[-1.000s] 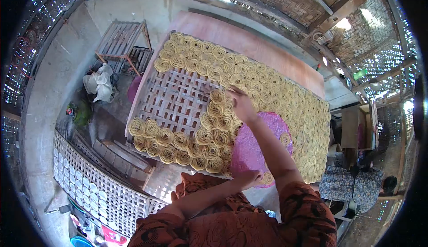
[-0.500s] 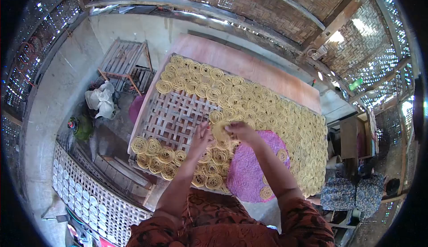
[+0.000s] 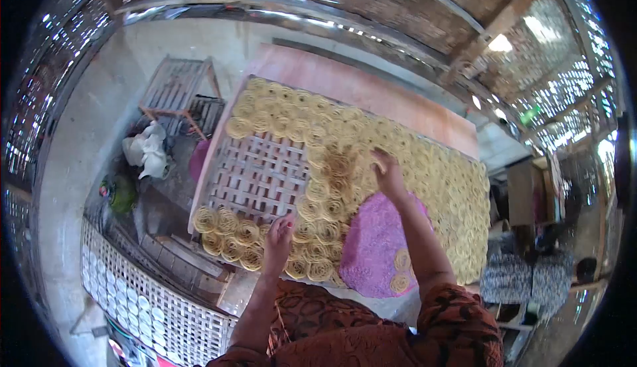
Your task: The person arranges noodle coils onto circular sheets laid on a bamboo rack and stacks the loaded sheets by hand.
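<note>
We saw the left hand (image 3: 280,231) over the near edge of the rack (image 3: 257,178), just beside the nests (image 3: 247,232) of the near rows, where the woven slats met them. Its fingers were bent, and we could not tell whether they gripped anything. We saw the right hand (image 3: 388,171) farther off and to the right, above the packed nests, with thumb and fingers spread wide and nothing between them.

Between the two hands, nearer to the right one, we saw a darker clump (image 3: 338,167) of strands, blurred, apart from both hands; we could not tell whether it lay fully on the rack. The yellow nests lay side by side along the far edge, over the whole right part and in rows along the near edge, around the slats at left.

At the near edge, below the right forearm, we saw a pink tray (image 3: 371,247) on top of the nests, with two nests near its right side. Behind the rack stood a pale board (image 3: 385,102). To the left we saw a white bag (image 3: 149,153), and to the right a person in a patterned shirt (image 3: 504,277).
</note>
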`<state>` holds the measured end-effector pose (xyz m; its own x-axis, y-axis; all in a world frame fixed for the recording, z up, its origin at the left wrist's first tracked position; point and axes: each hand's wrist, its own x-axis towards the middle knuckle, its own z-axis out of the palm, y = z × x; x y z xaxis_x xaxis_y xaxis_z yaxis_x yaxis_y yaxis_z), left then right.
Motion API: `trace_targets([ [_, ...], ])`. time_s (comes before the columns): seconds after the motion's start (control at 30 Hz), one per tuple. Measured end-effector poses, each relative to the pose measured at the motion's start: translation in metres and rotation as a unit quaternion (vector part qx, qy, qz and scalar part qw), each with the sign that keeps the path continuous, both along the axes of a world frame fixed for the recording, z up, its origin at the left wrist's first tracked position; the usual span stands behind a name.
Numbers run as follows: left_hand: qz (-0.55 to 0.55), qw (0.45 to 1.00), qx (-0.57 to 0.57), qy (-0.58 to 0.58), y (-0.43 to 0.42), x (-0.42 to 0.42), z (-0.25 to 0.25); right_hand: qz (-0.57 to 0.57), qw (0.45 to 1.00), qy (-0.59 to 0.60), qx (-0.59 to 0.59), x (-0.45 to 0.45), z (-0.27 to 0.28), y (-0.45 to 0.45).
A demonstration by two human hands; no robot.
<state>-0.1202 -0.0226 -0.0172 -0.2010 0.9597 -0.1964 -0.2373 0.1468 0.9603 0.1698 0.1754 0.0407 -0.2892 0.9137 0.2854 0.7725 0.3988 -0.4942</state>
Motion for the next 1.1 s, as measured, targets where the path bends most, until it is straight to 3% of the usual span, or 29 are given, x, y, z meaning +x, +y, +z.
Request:
trace_targets([
  [0.07,-0.06,0.998,0.003,0.017,-0.002,0.025,0.011,-0.077,0.995,0.0,-0.063,0.066,0.017,-0.023],
  [0.13,-0.219,0.968,-0.058,0.104,0.005,0.059,0.043,-0.152,0.981,0.003,-0.12,0.13,0.024,-0.054],
  [0.17,-0.256,0.956,-0.095,0.107,0.004,0.086,0.033,-0.152,0.969,-0.056,-0.185,0.158,0.011,-0.071],
  [0.23,-0.367,0.925,-0.066,0.073,-0.002,0.127,0.058,-0.172,0.936,-0.136,-0.275,0.181,-0.001,-0.104],
  [0.27,-0.372,0.923,-0.066,0.074,-0.009,0.151,0.045,-0.194,0.921,-0.159,-0.299,0.182,-0.005,-0.117],
  [0.3,-0.394,0.91,0.034,0.129,-0.021,0.178,0.015,-0.189,0.898,-0.17,-0.36,0.186,-0.013,-0.122],
  [0.33,-0.41,0.884,0.134,0.183,-0.029,0.2,-0.001,-0.191,0.897,-0.167,-0.362,0.197,-0.028,-0.13],
  [0.43,-0.401,0.858,0.144,0.288,-0.03,0.239,0.004,-0.217,0.954,-0.122,-0.169,0.214,-0.057,-0.153],
  [0.47,-0.403,0.856,0.139,0.291,-0.027,0.251,0.002,-0.217,0.953,-0.118,-0.173,0.215,-0.058,-0.156],
  [0.53,-0.378,0.836,0.164,0.363,-0.021,0.275,-0.012,-0.132,0.962,-0.229,-0.062,0.217,-0.055,-0.159],
  [0.6,-0.382,0.806,0.166,0.42,-0.019,0.291,-0.016,-0.107,0.964,-0.238,-0.047,0.221,-0.049,-0.164],
  [0.67,-0.379,0.775,0.171,0.476,-0.021,0.303,-0.018,-0.293,0.946,0.027,-0.138,0.247,-0.07,-0.162],
  [0.7,-0.361,0.775,0.178,0.487,-0.022,0.306,-0.019,-0.351,0.866,0.273,-0.231,0.26,-0.058,-0.162],
  [0.73,-0.344,0.775,0.183,0.497,-0.024,0.31,-0.02,-0.292,0.763,0.51,-0.268,0.274,-0.045,-0.169],
  [0.8,-0.34,0.78,0.155,0.501,-0.025,0.319,-0.011,-0.267,0.621,0.693,-0.252,0.329,-0.061,-0.167],
  [0.87,-0.332,0.787,0.125,0.505,-0.023,0.328,-0.01,-0.284,0.64,0.663,-0.265,0.347,-0.023,-0.167],
  [0.9,-0.313,0.805,0.107,0.492,-0.022,0.334,-0.016,-0.288,0.699,0.597,-0.268,0.343,-0.006,-0.164],
  [0.93,-0.291,0.824,0.088,0.478,-0.024,0.338,-0.019,-0.281,0.701,0.595,-0.276,0.334,0.015,-0.165],
  [0.97,-0.28,0.827,0.079,0.481,-0.029,0.342,-0.019,-0.248,0.799,0.487,-0.252,0.321,0.036,-0.166],
  [1.0,-0.3,0.82,0.137,0.468,-0.032,0.344,-0.017,-0.202,0.879,0.37,-0.222,0.31,0.043,-0.16],
  [1.03,-0.314,0.809,0.191,0.458,-0.035,0.344,-0.014,-0.174,0.918,0.295,-0.201,0.304,0.038,-0.152],
  [1.07,-0.324,0.797,0.241,0.449,-0.038,0.34,-0.011,-0.146,0.92,0.294,-0.214,0.282,0.045,-0.145],
  [1.1,-0.334,0.781,0.288,0.442,-0.041,0.333,-0.009,-0.12,0.954,0.199,-0.191,0.254,0.062,-0.141],
])
